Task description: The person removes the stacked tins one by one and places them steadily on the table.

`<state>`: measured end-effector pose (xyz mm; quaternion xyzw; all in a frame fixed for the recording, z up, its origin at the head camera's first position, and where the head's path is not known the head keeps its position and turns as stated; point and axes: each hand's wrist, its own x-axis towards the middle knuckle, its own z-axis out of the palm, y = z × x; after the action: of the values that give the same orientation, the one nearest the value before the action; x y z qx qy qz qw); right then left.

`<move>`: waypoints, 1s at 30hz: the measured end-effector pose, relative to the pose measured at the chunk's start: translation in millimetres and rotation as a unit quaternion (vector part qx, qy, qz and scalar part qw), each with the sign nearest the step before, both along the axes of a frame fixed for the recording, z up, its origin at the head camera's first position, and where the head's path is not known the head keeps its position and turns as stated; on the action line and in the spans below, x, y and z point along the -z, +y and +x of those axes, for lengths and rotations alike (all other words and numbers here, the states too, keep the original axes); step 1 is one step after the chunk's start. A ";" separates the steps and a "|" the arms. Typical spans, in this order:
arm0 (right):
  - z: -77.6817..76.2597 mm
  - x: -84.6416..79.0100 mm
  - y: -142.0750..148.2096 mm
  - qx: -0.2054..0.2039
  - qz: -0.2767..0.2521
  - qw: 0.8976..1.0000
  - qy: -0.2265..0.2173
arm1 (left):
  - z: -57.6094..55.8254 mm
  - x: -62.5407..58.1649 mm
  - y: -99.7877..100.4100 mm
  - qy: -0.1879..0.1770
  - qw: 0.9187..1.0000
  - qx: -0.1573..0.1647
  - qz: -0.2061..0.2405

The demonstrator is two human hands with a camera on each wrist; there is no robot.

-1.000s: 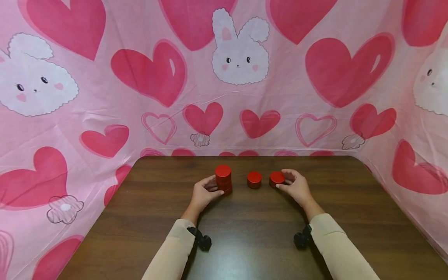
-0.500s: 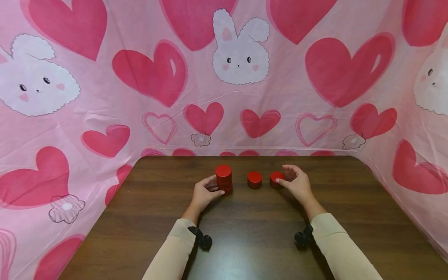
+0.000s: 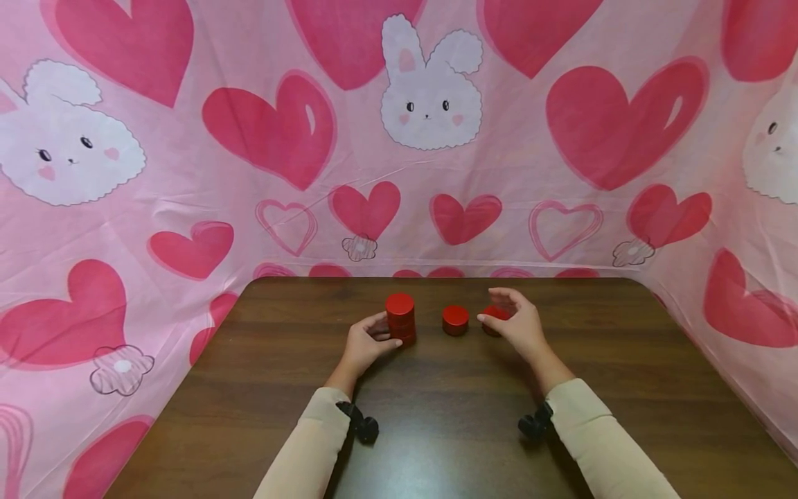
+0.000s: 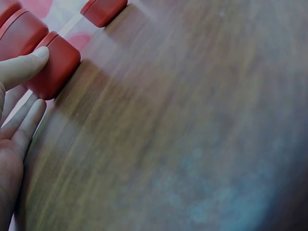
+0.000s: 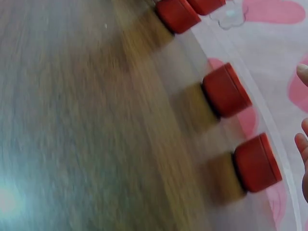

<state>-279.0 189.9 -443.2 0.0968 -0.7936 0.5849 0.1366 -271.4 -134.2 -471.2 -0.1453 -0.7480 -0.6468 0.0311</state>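
Three round red tins with lid seams stand stacked [image 3: 401, 320] left of the table's middle. My left hand [image 3: 366, 345] holds the stack low down, its thumb pressing the bottom tin [image 4: 60, 67] and its fingers on the other side. Right of the stack stands a single red tin [image 3: 455, 321], with no hand on it. Another red tin [image 5: 257, 163] sits farther right, partly covered in the head view by my right hand [image 3: 522, 331]. That hand hovers above the tin, thumb and fingers spread apart, holding nothing.
All tins stand on a dark brown wooden table [image 3: 436, 430], toward its far edge. Behind and beside it hangs a pink cloth [image 3: 424, 173] printed with hearts and rabbits. A black strap with a small camera [image 3: 368, 430] sits on each wrist.
My right hand has let go of the rightmost tin, opened, and then risen and shifted left over it. My left hand keeps its hold on the stack.
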 end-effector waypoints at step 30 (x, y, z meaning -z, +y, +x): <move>19.5 -32.6 -55.0 -0.139 -0.019 0.990 -0.001 | -17.6 27.2 2.0 0.023 0.999 -0.025 0.016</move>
<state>-259.6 134.9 -410.6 0.2026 -0.7612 0.6136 0.0553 -289.0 -132.1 -498.4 -0.1407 -0.7400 -0.6543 0.0665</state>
